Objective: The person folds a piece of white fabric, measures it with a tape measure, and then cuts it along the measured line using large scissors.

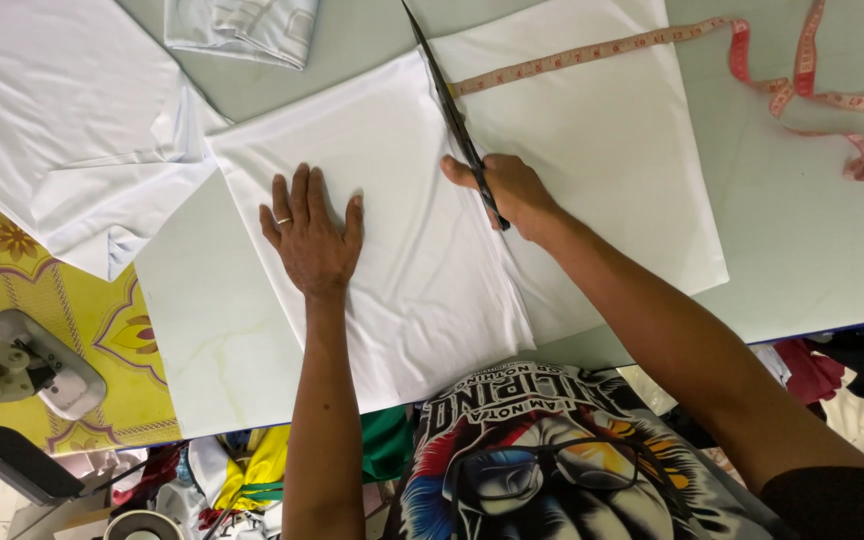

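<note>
A sheet of white fabric [422,270] lies flat on a pale table [812,240]. My left hand [310,232], a ring on one finger, presses flat on the fabric with fingers spread. My right hand [514,190] grips long black scissors [449,105], whose blades point away from me along a cut line through the fabric. To the right of the blades lies the other white piece [602,150], with a pink measuring tape [592,50] running across its top.
More white fabric [62,120] lies at the far left, a folded white piece [242,25] at the top. The tape curls at the top right [832,100]. A yellow patterned cloth [82,320] and a white machine [22,365] sit at the left. Coloured cloth piles lie below the table edge.
</note>
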